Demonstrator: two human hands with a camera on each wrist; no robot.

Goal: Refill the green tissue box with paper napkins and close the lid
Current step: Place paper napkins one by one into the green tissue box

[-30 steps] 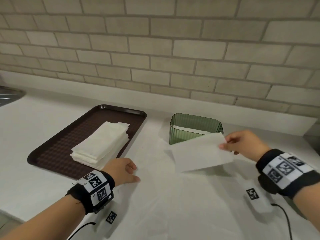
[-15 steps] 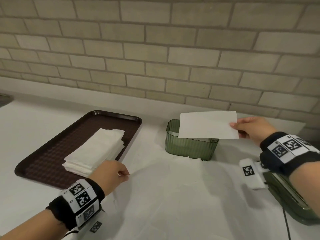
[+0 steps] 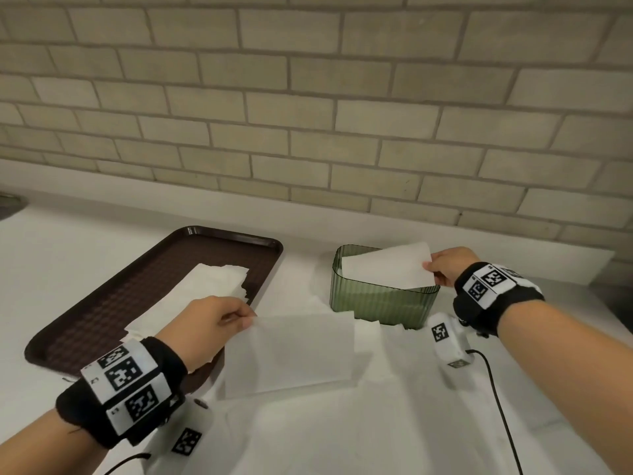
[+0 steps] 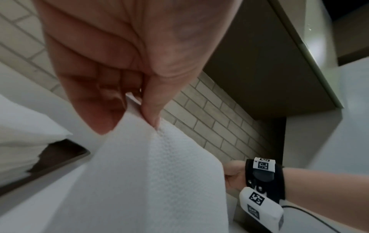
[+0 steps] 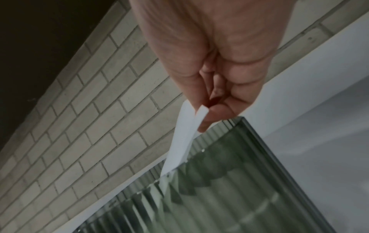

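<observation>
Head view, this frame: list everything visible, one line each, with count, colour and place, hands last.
Tissue box: one, green ribbed, lid off, by the wall.
Napkin stack: one, white, on the tray.
Tray: one, dark brown, left on the counter.
Held napkins: two, white; one going into the box, one lifted beside the tray.
Counter: white.
Wall: beige brick.
Left hand: pinches the lifted napkin.
Right hand: pinches the napkin at the box.

One green tissue box (image 3: pixel 383 303) at two o'clock, one brown tray (image 3: pixel 113 303) at ten, one napkin stack (image 3: pixel 205 286), two loose napkins (image 3: pixel 291 354), two hands (image 3: pixel 205 327).
</observation>
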